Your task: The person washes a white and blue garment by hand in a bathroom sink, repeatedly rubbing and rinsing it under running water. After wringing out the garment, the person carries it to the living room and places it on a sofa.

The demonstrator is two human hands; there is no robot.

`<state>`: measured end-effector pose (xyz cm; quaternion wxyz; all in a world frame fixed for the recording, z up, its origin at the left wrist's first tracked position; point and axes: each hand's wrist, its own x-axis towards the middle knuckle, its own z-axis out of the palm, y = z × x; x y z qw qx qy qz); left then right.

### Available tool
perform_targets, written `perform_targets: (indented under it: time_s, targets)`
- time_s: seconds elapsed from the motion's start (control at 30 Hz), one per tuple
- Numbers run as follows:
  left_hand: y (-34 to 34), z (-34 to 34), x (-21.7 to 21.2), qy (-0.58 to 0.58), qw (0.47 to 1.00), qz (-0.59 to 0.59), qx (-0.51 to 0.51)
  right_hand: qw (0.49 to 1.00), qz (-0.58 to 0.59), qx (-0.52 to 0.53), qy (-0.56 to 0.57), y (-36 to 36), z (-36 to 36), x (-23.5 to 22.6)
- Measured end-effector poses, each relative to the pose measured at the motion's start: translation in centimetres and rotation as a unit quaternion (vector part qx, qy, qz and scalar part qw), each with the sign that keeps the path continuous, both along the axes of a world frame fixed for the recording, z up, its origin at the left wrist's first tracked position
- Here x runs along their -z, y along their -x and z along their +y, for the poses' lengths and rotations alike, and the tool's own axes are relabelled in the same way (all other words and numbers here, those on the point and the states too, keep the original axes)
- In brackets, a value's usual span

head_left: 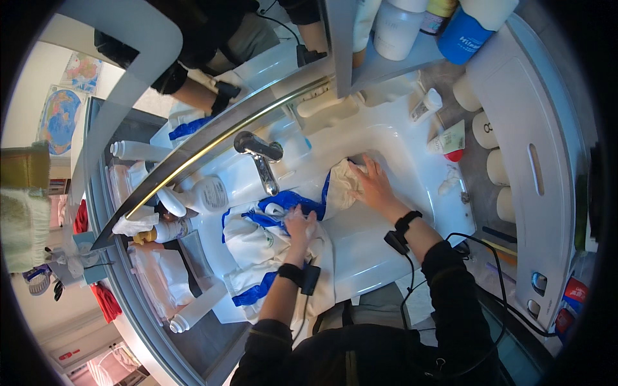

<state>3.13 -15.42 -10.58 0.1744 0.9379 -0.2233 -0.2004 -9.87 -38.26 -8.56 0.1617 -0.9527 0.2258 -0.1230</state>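
A cream-white garment (254, 241) with blue trim lies spread across the white sink (367, 257), draping over its front edge. Over a bunched blue section, my left hand (299, 228) is closed, its fingers curled into the cloth. A small rounded white piece shows in the blue folds beside those fingertips; I cannot tell what it is. Farther right, my right hand (374, 186) rests with fingers spread on the end of a cream sleeve-like part (341, 183), against the basin's back wall. The chrome faucet (261, 157) stands behind the garment, with no water visible from it.
A mirror (212, 83) rises behind the sink. Left of the basin stand a white pump bottle (209, 195) and other bottles. A tube with a red cap (449, 141) and a small white container (426, 105) sit on the right rim. Cables hang from both wrist straps.
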Motion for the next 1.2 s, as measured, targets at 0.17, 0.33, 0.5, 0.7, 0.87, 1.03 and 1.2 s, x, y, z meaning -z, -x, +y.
perform_targets:
  time_s: [0.17, 0.33, 0.5, 0.7, 0.87, 1.03, 1.2]
  targets:
    - [5.3, -2.7, 1.8, 0.145, 0.943, 0.26, -0.15, 0.986, 0.11, -0.032, -0.121, -3.3, 5.9, 2.7]
    - [4.4, -1.9, 1.2, 0.437, 0.64, 0.531, -0.344, 0.863, 0.031, 0.069, -0.5, -4.9, 12.1, 1.0]
    - [1.8, 0.0, 0.9, 0.571, 0.387, 0.652, -0.314, 0.892, -0.035, 0.033, -0.45, -3.9, 13.6, -5.4]
    - [2.0, 1.2, 2.0, 0.455, 0.828, 0.297, -0.136, 0.952, -0.031, -0.162, -0.257, -5.3, 13.7, -9.2]
    - [1.8, 2.5, -3.3, 0.532, 0.583, 0.52, -0.327, 0.97, -0.022, -0.117, -0.213, -7.9, 11.7, -6.6]
    - [-2.6, 3.8, -10.3, 0.446, 0.717, 0.379, -0.378, 0.928, 0.02, -0.048, -0.369, -7.7, 9.5, -6.1]
    - [-5.9, 5.3, -15.6, 0.232, 0.959, 0.053, -0.156, 0.911, -0.002, -0.133, -0.391, -10.9, 7.2, -10.0]
